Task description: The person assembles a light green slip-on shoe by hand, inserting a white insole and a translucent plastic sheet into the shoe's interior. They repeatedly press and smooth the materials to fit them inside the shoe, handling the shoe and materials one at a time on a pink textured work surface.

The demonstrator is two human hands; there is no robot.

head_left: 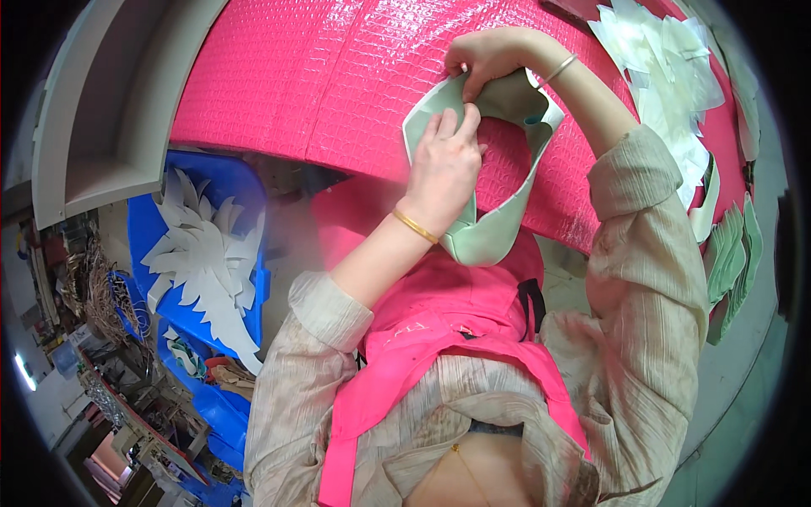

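Note:
A pale green, curved leather-like piece (486, 241), shaped like a shoe upper with white edges, rises in a loop over the near rim of the pink-covered table. My right hand (498, 61), with a silver bangle at the wrist, pinches its far edge between thumb and fingers. On its inner face rests my left hand (443, 169), fingers stretched out and slightly apart, a gold bangle below it. The left fingertips lie close to the right thumb. Part of the piece is hidden behind my left hand.
The table has a glossy pink cover (279, 84). White cut pieces (663, 84) are heaped at right, with green pieces (733, 253) nearer me. At left are a grey box-like frame (110, 118) and a blue bin (253, 186) holding white strips (207, 253).

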